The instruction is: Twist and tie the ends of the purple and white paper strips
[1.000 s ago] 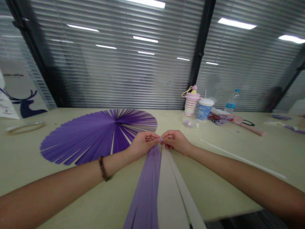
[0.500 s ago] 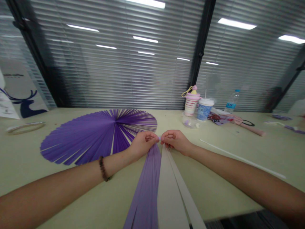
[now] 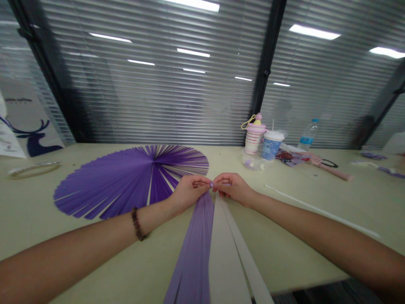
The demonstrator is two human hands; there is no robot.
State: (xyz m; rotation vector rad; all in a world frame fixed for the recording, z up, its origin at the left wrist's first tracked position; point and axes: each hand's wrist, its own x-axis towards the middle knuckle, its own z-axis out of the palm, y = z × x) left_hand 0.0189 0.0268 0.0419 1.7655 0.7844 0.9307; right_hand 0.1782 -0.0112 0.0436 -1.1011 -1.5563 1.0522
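Observation:
Lilac strips (image 3: 196,249) and white strips (image 3: 226,253) fan out toward me from a narrow top end between my hands. My left hand (image 3: 192,188) pinches a small light purple piece (image 3: 211,185) at that end, above the lilac strips. Close beside it, my right hand (image 3: 233,187) has its fingers pressed together on the same small piece, above the white strips. Its exact shape is too small to tell. Behind my left hand a large round fan of dark purple strips (image 3: 126,181) lies flat on the table.
On the pale table (image 3: 294,253) a long thin white stick (image 3: 319,209) lies at the right. Farther back stand a pink-lidded cup (image 3: 253,139), a blue cup (image 3: 271,145) and a bottle (image 3: 307,137). A white ring (image 3: 34,169) lies at the left.
My fingertips have shifted very slightly around the small purple piece, my right fingertips a little to the left. The strips and other objects have not moved.

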